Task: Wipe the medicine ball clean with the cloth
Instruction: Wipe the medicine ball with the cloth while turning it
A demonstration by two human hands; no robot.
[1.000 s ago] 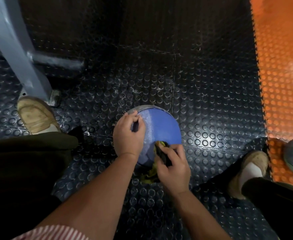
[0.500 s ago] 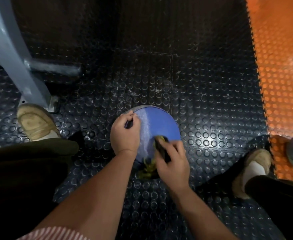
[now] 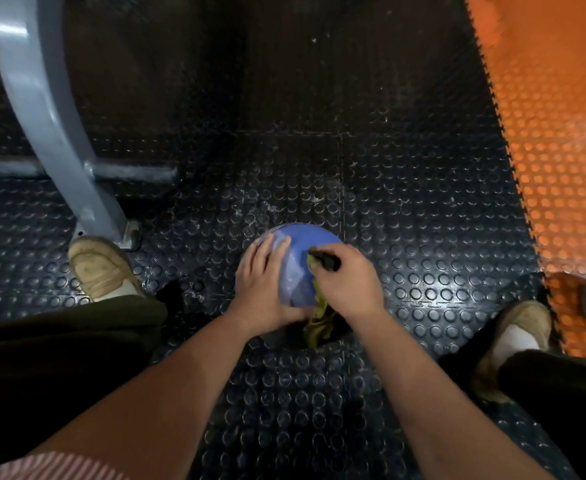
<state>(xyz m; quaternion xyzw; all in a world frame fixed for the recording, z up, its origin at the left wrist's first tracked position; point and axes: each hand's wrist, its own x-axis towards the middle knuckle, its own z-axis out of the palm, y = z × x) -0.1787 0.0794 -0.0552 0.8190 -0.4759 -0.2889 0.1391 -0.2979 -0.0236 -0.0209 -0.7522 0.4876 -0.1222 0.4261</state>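
Blue and round, the rubber medicine ball (image 3: 300,268) sits on the black studded rubber floor (image 3: 423,209) between the person's feet. The left hand (image 3: 262,289) lies flat on its left side, fingers straight, steadying it. The right hand (image 3: 348,285) grips the crumpled yellow-green cloth (image 3: 317,320) against the upper right. Wiping seems midway: paler streaks show on top, and the underside is likely untouched.
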